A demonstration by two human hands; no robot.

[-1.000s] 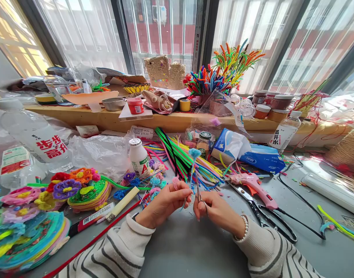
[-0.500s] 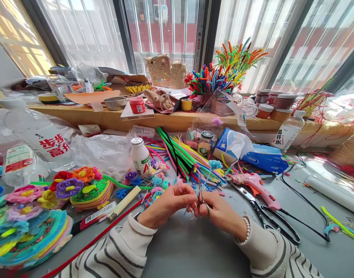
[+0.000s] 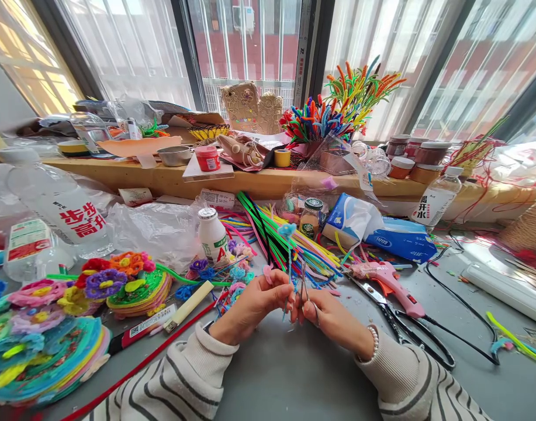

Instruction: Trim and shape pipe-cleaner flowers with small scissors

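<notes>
My left hand is closed in a pinch on a thin light-blue pipe-cleaner stem that stands nearly upright, with a small blue flower head at its top. My right hand is closed on small metal scissors, whose blades point up beside the stem. The two hands touch each other at the fingertips above the grey table. Behind them lies a heap of coloured pipe cleaners.
A pink glue gun and large black scissors lie right of my hands. A small white bottle, plastic bags, water bottles and stacked pipe-cleaner flower discs fill the left. A blue tissue pack and wooden shelf stand behind.
The blue flower stem swung from upright to tilted right, then back to upright. My hands drew together and now touch at the fingertips.
</notes>
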